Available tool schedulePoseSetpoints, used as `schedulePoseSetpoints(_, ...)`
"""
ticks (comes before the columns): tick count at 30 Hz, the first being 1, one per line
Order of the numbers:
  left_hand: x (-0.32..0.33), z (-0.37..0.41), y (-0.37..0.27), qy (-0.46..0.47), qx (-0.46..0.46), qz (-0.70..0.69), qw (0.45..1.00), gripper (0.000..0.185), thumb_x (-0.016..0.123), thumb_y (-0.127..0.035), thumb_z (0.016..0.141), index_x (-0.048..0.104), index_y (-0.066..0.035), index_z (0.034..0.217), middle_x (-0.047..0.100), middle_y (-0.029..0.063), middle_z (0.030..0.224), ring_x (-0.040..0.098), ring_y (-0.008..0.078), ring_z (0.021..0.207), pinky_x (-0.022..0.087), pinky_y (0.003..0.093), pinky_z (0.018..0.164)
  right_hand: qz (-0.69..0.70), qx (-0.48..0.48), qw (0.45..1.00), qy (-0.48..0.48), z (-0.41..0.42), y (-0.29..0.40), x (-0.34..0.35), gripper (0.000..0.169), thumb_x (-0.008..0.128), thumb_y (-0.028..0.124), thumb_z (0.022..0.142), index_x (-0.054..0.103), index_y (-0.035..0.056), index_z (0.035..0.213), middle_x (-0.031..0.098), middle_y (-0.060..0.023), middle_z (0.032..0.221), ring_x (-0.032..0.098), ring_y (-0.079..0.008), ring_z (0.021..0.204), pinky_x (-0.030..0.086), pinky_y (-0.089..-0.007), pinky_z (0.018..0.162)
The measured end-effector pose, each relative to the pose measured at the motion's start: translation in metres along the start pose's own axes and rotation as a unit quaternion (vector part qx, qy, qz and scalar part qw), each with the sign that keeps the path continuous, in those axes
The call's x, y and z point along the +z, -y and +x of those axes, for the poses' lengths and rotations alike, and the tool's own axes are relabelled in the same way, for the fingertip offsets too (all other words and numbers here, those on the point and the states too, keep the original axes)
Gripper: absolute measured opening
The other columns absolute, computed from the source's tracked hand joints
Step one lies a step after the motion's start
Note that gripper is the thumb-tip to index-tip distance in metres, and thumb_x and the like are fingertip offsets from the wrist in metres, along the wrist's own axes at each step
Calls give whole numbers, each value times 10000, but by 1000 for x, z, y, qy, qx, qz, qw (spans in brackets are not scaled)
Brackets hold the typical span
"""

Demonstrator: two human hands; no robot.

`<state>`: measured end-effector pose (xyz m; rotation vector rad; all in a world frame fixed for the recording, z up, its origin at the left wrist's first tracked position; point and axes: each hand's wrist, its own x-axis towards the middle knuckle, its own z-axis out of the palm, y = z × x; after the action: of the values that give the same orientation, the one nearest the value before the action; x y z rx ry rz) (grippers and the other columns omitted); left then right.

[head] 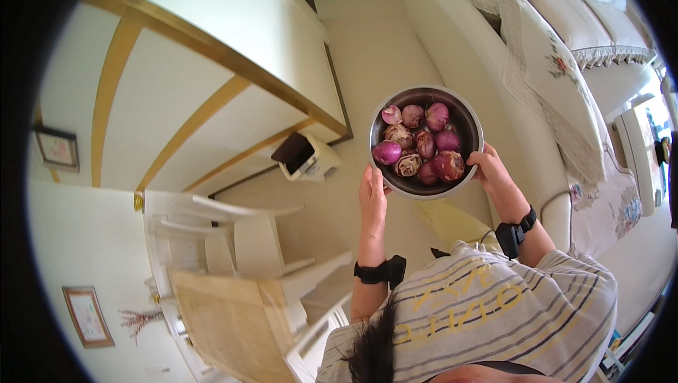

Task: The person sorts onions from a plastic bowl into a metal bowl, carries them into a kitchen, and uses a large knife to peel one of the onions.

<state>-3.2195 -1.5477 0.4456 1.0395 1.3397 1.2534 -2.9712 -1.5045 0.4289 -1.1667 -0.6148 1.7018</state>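
Note:
A round stainless steel bowl [426, 194] is held up off the floor in front of my body. My left hand [374, 192] grips its near left rim, with the thumb up along the side and the other fingers hidden beneath. On the right, my right hand [487, 166] has its thumb over the rim, while its fingers are mostly hidden under the bowl. Inside lie several red onions [447, 140], some smooth and purple. Others, such as a brownish onion [408, 164], have dry, peeling skin. Each wrist wears a black strap with a small box.
A cream sofa [466, 54] with embroidered covers runs along the right. A lidded bin [312, 163] stands by the left wall, its dark lid raised. White chairs [257, 245] and a wooden table [228, 314] are at the lower left. Tiled floor [365, 70] stretches ahead.

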Motion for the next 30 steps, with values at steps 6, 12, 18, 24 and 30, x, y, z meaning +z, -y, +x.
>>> schedulePoseSetpoints(6,-52,172,-16,-55,95,87,990,470,475,-316,927,400,4,1263,550,122,1085,545,161,937,454,281,802,30,-12,999,-14,116,46,87,413,477,-5,669,539,84,1067,569,-31,842,578,-134,717,530,-299,531)
schedulePoseSetpoints(12,-115,312,-194,-106,218,245,939,468,529,-247,904,406,10,1276,468,173,1241,468,266,1127,404,354,918,71,-16,997,-31,200,161,245,381,480,-6,676,533,73,1045,560,-33,827,578,-145,697,535,-313,531)
schedulePoseSetpoints(18,-197,542,-398,-56,334,440,831,485,677,-208,775,507,-30,1193,475,175,1199,415,357,1121,365,426,932,92,2,993,-73,326,338,457,434,450,-46,679,492,46,1101,574,-49,910,600,-147,734,550,-312,555)
schedulePoseSetpoints(24,-227,741,-412,24,347,508,788,600,793,-179,580,571,-85,1129,539,102,1062,440,310,1030,361,404,900,72,-29,995,-56,490,372,518,517,493,-6,663,496,85,1171,567,-40,930,590,-164,783,539,-314,618)
schedulePoseSetpoints(30,-214,787,-451,81,283,320,901,525,749,-246,678,560,-77,1138,558,52,1104,459,254,1066,399,379,860,105,-10,994,-36,530,409,516,491,488,-8,659,521,87,1139,567,-34,897,587,-161,768,537,-309,614)
